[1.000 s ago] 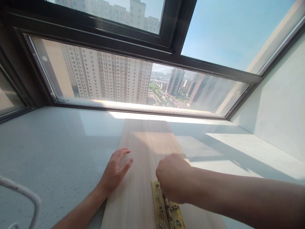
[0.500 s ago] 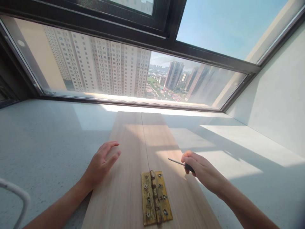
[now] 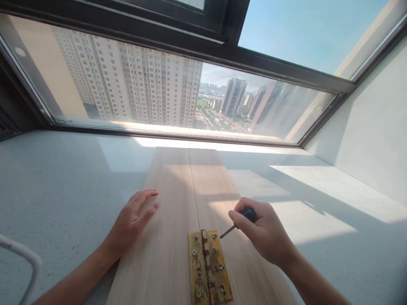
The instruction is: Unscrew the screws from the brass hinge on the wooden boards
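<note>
Slim-shafted screwdriver [image 3: 249, 213] now tip-down beside stained, rectangular, yellow-metal hinge [image 3: 208, 267]

1. Our right hand [image 3: 265, 228] hides part of the screwdriver [image 3: 249, 214].
2. We see the boards [image 3: 168, 250] cut off by the bottom edge.
3. We lose the white tube [image 3: 34, 259] beyond the left and bottom edges.

A dark-handled screwdriver [image 3: 249, 214] slants toward eight o'clock, at one o'clock from the tarnished yellow hinge [image 3: 209, 267] spanning two boards [image 3: 170, 224].
</note>
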Demonstrator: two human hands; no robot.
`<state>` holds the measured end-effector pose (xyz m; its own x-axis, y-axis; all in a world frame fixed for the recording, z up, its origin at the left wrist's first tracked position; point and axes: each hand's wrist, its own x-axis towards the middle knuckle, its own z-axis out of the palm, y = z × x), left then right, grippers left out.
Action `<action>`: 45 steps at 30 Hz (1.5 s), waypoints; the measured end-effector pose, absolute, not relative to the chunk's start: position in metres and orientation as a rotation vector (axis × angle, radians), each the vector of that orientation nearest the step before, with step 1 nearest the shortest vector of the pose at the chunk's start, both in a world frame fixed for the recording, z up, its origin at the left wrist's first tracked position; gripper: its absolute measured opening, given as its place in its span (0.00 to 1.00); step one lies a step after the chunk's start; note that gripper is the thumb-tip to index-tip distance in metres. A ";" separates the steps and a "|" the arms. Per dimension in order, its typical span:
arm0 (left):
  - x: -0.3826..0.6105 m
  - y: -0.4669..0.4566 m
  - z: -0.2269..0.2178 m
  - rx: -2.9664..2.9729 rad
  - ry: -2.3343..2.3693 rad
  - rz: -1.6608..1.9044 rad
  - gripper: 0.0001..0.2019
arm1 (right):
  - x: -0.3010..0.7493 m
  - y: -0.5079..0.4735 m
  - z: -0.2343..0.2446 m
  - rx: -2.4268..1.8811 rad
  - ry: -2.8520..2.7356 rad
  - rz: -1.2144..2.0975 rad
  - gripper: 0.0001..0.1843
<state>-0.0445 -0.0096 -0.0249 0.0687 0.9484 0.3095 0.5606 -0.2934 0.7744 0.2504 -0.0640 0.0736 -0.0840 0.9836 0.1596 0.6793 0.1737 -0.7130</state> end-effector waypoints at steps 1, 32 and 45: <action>-0.045 -0.010 -0.025 1.898 1.500 1.119 0.19 | 0.250 -0.064 0.067 -1.566 -1.818 0.621 0.16; -0.045 -0.007 -0.032 1.913 1.537 1.126 0.18 | 0.219 -0.064 0.115 -1.915 -2.783 -0.296 0.17; -0.047 -0.006 -0.037 1.878 1.504 1.132 0.17 | 0.165 -0.014 0.138 -1.903 -3.385 0.195 0.19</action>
<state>-0.0474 -0.0059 -0.0373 0.0552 0.9509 0.3045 0.5560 -0.2826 0.7817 0.1649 -0.0142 0.1377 -0.3184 0.7049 -0.6338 0.7729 0.5802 0.2570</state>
